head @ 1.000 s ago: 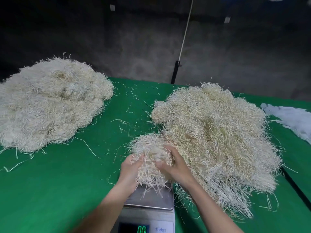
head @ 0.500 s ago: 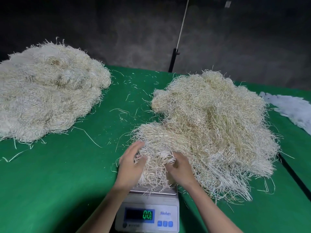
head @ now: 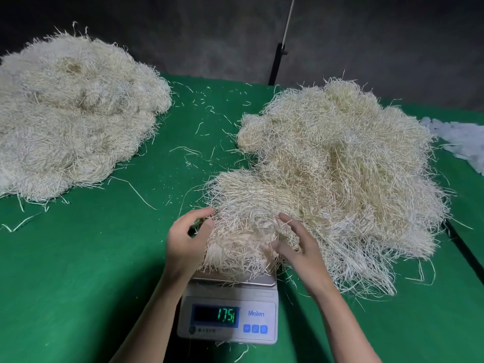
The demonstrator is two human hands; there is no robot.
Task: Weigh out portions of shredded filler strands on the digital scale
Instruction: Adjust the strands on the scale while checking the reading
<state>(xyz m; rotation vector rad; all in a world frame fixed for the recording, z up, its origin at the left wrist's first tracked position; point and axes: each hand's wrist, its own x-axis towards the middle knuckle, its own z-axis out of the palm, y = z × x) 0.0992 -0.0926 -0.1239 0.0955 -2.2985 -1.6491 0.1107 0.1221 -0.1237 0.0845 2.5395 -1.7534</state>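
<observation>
A white digital scale [head: 228, 315] stands at the near edge of the green table, its green display reading 175.1. A portion of pale shredded strands [head: 241, 239] lies heaped on its steel platform. My left hand [head: 187, 243] sits at the portion's left side with curved fingers, thumb and fingertips touching the strands. On the right side, my right hand [head: 297, 251] lies with spread, fairly straight fingers against the portion. The portion runs into the large strand pile [head: 340, 174] on the right.
A second big pile of strands [head: 70, 113] covers the table's far left. Loose strands are scattered on the green cloth [head: 91, 258] between the piles. White material [head: 461, 142] lies at the far right edge. A thin pole [head: 277, 61] stands behind the table.
The portion has come down onto the scale platform and the display has risen from 0.0 to 175.1. Both hands have loosened and moved to the portion's sides. The camera has tilted down.
</observation>
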